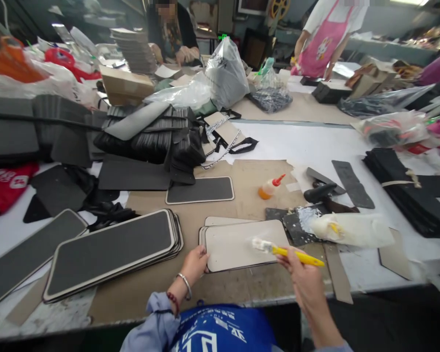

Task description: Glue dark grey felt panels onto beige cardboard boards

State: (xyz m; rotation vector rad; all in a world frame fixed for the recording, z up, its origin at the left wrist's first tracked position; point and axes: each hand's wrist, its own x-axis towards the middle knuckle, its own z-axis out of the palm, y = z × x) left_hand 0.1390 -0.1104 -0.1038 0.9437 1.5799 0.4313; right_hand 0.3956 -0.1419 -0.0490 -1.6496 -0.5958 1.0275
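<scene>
Near edge: left hand (193, 264) pinches the near-left corner of a pale panel (234, 247), right hand (303, 271) grips a yellow-handled brush (308, 258), bristles over the panel face. Panel tops a small pile (223, 221) on brown card (139, 296), right of stacked dark panels (113, 254). Beyond: red-tipped bottle (266, 189), then a grey plastic bag (226, 73).

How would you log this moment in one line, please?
Left hand: touching cream panel at left edge | right hand: holding yellow-handled brush, bristles over panel | red-tipped bottle: beyond panel
</scene>
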